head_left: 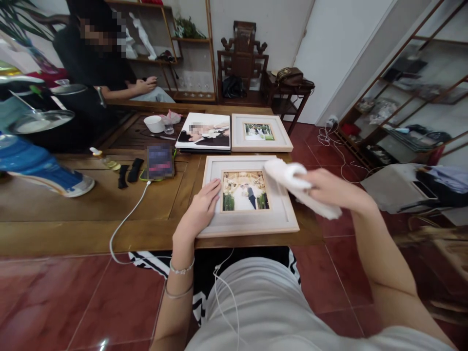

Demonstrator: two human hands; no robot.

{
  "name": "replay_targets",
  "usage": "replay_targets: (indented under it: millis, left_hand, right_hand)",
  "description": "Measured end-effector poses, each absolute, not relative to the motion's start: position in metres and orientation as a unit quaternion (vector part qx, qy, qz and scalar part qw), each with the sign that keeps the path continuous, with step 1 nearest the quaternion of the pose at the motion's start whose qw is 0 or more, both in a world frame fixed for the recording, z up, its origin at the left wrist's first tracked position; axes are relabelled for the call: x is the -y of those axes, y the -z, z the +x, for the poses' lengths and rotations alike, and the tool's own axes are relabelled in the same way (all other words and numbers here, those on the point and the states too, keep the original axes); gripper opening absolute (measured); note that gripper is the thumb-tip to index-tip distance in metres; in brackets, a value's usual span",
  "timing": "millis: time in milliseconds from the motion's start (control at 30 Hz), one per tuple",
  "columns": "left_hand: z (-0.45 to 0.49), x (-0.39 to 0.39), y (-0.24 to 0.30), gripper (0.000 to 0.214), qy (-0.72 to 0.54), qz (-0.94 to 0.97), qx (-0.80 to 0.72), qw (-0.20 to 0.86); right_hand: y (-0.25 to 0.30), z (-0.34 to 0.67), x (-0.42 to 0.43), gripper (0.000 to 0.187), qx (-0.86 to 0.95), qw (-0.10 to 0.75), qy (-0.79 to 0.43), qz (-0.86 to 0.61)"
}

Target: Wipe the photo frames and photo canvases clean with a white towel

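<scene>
A light wooden picture frame [284, 214] with a wide pale mat lies flat at the table's front edge, holding a wedding photo [245, 191]. On its left side rests my left hand [200, 207], fingers stretched out together over the border. My right hand [327, 187] grips a folded white cloth [288, 176] at the frame's upper right; the cloth covers part of that border and its loose end hangs past the right side. Behind lie a second framed photo [288, 138] and a photo album [186, 139] with a couple on its cover.
Left on the wooden table [91, 229] are a phone [160, 162] on a white charging cable [124, 219], a small bottle [109, 162], black straps, a white bowl [153, 124] and a blue package [40, 163]. A person [98, 53] sits across the table.
</scene>
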State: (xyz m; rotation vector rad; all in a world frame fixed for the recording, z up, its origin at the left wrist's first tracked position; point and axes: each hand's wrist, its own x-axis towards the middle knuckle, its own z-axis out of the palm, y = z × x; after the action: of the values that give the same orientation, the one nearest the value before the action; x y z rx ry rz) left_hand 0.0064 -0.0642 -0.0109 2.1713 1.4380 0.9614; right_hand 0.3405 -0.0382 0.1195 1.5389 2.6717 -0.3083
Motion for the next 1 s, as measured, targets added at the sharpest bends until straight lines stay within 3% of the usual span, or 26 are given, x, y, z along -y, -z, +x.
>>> replay_targets:
  millis: [100,200,367,467,1000]
  left_hand:
    - [0.006,0.064,0.010,0.044,-0.343,0.769,-0.507,0.184]
    - [0.006,0.064,0.008,0.044,-0.340,0.773,-0.503,0.184]
    - [0.002,0.062,0.005,0.043,-0.336,0.778,-0.499,0.178]
    - [0.002,0.061,0.005,0.041,-0.332,0.778,-0.504,0.175]
    - [0.005,0.064,0.005,0.042,-0.365,0.755,-0.513,0.186]
  right_hand:
    - [-0.120,0.324,-0.006,0.043,-0.799,-0.116,-0.055,0.587]
    - [-0.107,0.282,-0.040,0.058,-0.827,-0.176,-0.089,0.527]
    - [-0.072,0.201,-0.055,0.050,-0.956,-0.062,-0.094,0.270]
    - [-0.057,0.180,-0.053,0.047,-0.975,-0.001,-0.081,0.208]
    - [-0.096,0.290,-0.021,0.052,-0.888,0.114,-0.063,0.441]
